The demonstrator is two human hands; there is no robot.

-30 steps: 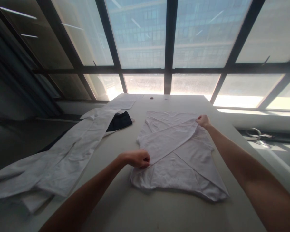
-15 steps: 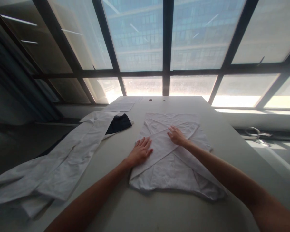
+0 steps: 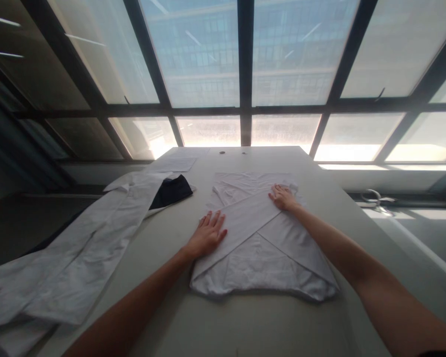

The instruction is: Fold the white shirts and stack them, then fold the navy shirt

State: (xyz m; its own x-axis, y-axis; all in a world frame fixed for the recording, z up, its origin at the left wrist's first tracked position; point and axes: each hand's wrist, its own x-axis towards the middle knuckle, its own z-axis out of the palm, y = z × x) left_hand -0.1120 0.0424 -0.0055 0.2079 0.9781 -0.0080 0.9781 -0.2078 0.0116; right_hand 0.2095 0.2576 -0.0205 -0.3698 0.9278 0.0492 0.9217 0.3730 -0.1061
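Observation:
A white garment [image 3: 260,263], apparently a shirt, lies folded on the white table [image 3: 163,263]. Its two sleeves cross over each other on top. My left hand [image 3: 207,234] rests flat with spread fingers on the garment's left edge, near the lower end of the upper sleeve. Toward the far right of the same sleeve, my right hand [image 3: 282,197] lies on the cloth with its fingers stretched out. Neither hand has cloth gripped in it. The garment's underside is hidden.
Left of the folded garment lies a heap of white clothing [image 3: 92,243], hanging over the table's left side, with a dark navy piece [image 3: 172,191] showing. White sheets [image 3: 174,164] lie at the far left. Large windows [image 3: 193,54] stand behind. Right of the table is a silvery ring-shaped object [image 3: 372,197].
My right hand has slid right and away along the sleeve, its fingers now straighter. The sleeves lie flatter. My left hand stays on the left edge; the view has shifted slightly.

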